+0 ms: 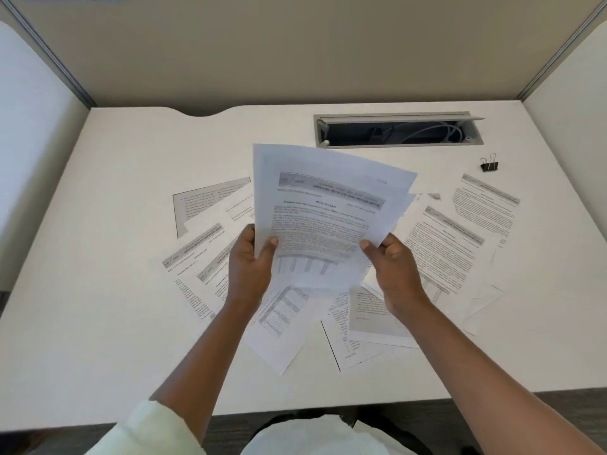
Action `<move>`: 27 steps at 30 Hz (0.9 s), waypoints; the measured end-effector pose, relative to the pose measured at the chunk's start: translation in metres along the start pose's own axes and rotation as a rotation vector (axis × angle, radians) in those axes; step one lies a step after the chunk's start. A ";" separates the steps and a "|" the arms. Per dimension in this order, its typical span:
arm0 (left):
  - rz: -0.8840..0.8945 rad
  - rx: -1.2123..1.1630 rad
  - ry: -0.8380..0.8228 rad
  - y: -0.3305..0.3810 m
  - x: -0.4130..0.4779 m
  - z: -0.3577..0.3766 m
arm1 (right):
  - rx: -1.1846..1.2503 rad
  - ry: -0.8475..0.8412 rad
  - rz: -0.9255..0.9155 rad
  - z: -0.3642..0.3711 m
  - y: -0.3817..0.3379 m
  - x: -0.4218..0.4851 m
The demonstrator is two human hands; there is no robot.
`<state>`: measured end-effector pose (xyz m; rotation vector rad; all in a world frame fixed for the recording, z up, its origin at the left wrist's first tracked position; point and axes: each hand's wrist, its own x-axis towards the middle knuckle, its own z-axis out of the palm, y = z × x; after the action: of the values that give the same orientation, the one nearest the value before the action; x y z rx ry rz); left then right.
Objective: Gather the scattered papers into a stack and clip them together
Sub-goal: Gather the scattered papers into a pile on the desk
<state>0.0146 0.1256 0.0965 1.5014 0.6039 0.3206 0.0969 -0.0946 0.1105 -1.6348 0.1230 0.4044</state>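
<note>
Here, both hands hold a small bunch of held sheets [328, 208] raised above the white desk [98, 257], tilted up towards the camera.

- Left hand [249, 267]: grips the bunch at its lower left edge, thumb on the printed face, fingers behind the paper and out of sight.
- Right hand [394, 270]: grips the lower right edge the same way, thumb on front.
- The sheets are not squared. Corners of the back ones fan out at the upper right, and their number cannot be told.
- Loose papers [460, 244] lie scattered flat on the desk to the left, to the right and near the body. They overlap at odd angles, and some are partly covered by the hands and the raised bunch.
- Binder clip [489, 163]: black with wire handles, lying on the desk at far right. It is well apart from both hands, just beyond the rightmost page.

Writing: every page carries a grey header band and blocks of print, and some have tables. All of it is too blurred to read, and no title or logo can be made out.

A cable recess [397, 131] with its lid raised sits at the back of the desk, dark inside, with pale cables faintly visible. A pale sleeve [147, 428] is cut off by the bottom edge.
</note>
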 end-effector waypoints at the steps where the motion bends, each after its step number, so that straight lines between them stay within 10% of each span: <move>1: 0.030 -0.017 0.008 0.005 0.001 0.001 | -0.007 0.010 -0.041 0.000 -0.005 0.000; 17: -0.044 0.179 -0.033 -0.011 0.009 -0.001 | -0.355 0.057 -0.199 -0.014 0.014 0.013; 27: -0.415 0.373 -0.086 -0.063 -0.004 -0.017 | -1.270 0.052 -0.019 -0.095 0.121 0.014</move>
<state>-0.0085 0.1329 0.0360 1.6859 0.9213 -0.1872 0.0897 -0.1986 -0.0027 -2.8908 -0.1547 0.4503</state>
